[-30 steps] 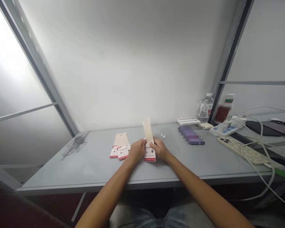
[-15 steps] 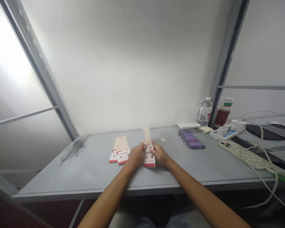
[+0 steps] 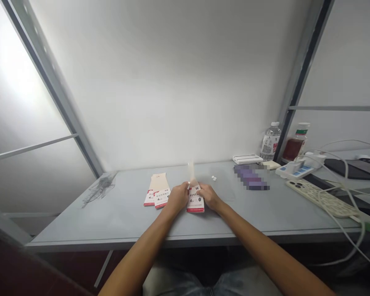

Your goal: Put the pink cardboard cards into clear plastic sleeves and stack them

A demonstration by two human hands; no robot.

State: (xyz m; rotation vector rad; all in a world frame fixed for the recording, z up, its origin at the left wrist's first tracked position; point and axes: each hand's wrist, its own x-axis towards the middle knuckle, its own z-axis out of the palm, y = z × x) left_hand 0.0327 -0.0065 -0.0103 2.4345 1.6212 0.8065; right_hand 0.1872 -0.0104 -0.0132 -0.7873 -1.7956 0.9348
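Note:
Both my hands are closed on a narrow card packet [image 3: 195, 204] with white and red printing, held just over the front middle of the table. My left hand [image 3: 179, 195] pinches its left edge near the top, and my right hand [image 3: 210, 197] grips the right edge with the thumb on the front. A clear plastic sleeve [image 3: 190, 169] sticks up beyond the packet, away from me. Close by on the left, similar cream packets [image 3: 159, 183] lie overlapping on the table. Beyond my right hand are a few small white bits [image 3: 213, 178].
A transparent sheet [image 3: 226, 191] lies right of my hands. Farther right are a pixelated purple item [image 3: 252, 177], a white box [image 3: 247, 159], bottles [image 3: 270, 142], a power strip [image 3: 296, 168], a phone [image 3: 322, 197] and loose cables. Dark tangled scribble-like strands [image 3: 100, 189] mark the table's left.
The view has shifted slightly. Between my hands, the packet's top now shows a bent or lifted cream part, and the sleeve above it looks clearer. Both hands keep their hold.

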